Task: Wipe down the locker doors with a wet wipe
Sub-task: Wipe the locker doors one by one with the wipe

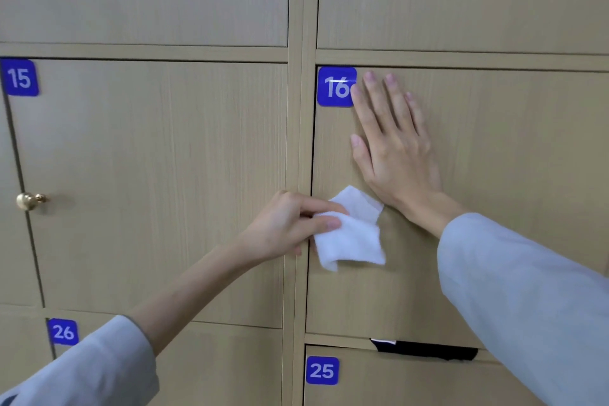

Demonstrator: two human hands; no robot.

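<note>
Across the whole view, locker wall: pale wood-grain doors set in a frame of the same colour, with a double upright post (300, 109) running down between two columns
Door 16 (494, 175): right of the post, middle row; blue plate "16" (336, 86) in its top left corner
Door 15 (148, 175): left of the post, middle row; blue plate "15" (19, 77) at its top left corner, a brass knob (29, 200) near its left edge
Lower doors: blue plate "25" (322, 370) below door 16, blue plate "26" (63, 331) below door 15
Sleeves: pale grey-blue, the left one (99, 362) pushed up the forearm
Black strip (425, 349): sticks out of the gap along the bottom edge of door 16
Right hand (392, 148): laid flat on door 16, fingers straight and spread, forefinger tip touching the edge of the "16" plate; grip wide, holding nothing
Left hand (290, 224): in front of the post, at the left edge of door 16; grip narrow, thumb and fingers pinching the wipe
Wet wipe (352, 234): white, crumpled, against door 16 near its left edge, just below the right hand's heel
</note>
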